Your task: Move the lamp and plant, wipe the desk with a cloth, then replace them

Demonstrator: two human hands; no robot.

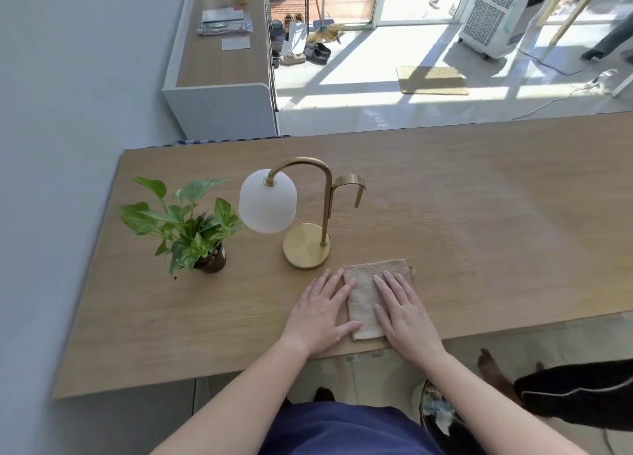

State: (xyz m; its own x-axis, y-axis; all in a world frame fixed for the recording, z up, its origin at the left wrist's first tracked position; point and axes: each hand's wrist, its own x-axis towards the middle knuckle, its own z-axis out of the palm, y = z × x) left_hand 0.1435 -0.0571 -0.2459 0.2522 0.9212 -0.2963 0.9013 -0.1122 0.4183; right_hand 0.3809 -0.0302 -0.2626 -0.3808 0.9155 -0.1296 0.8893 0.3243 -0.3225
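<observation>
A wooden desk (479, 232) runs across the view, its left end against a pale wall. Near the front edge lies a folded beige cloth (366, 293), flat on the wood. The left hand (320, 314) lies palm down on the desk with fingers straight and slightly spread, its fingertips and thumb just touching the cloth's left edge. The right hand (406, 311) rests palm down on the cloth's right half, fingers straight and close together, covering much of that side.

Just behind the cloth stands the lamp (308, 245), upright, with a round brass base, a curved brass stem and a white frosted shade hanging on its left. The base sits near the cloth's far left corner but apart from it. Left of the lamp stands the plant (185, 221) in a small dark pot, leaves reaching toward the shade.

Beyond the desk are a tiled floor, a doormat (433, 79), shoes and a white cooler (493, 13)
</observation>
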